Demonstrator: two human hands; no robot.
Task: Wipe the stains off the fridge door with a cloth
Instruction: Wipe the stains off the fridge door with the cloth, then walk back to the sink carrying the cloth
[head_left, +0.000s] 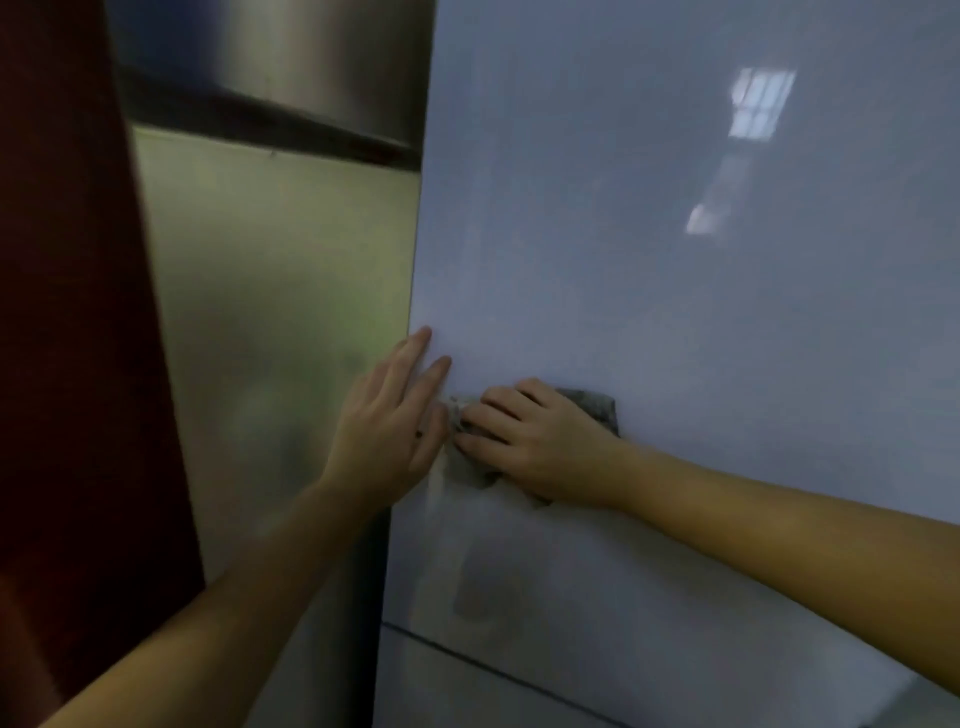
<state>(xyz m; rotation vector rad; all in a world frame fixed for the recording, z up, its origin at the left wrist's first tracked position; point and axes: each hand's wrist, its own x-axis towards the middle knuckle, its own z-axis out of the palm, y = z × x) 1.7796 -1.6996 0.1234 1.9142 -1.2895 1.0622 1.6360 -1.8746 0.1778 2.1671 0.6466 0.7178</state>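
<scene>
The glossy pale-grey fridge door (675, 291) fills the right of the view. My right hand (535, 441) presses a grey cloth (595, 408) flat against the door near its left edge; cloth shows above and below the hand. My left hand (389, 421) lies flat with fingers spread on the door's left edge, touching the cloth's left end. A whitish smear (436, 483) runs down the door just below the cloth.
A seam (493, 670) crosses the door low down. Left of the fridge is a pale wall (275, 312), with a steel hood (322, 62) above it and a dark red panel (67, 312) at the far left.
</scene>
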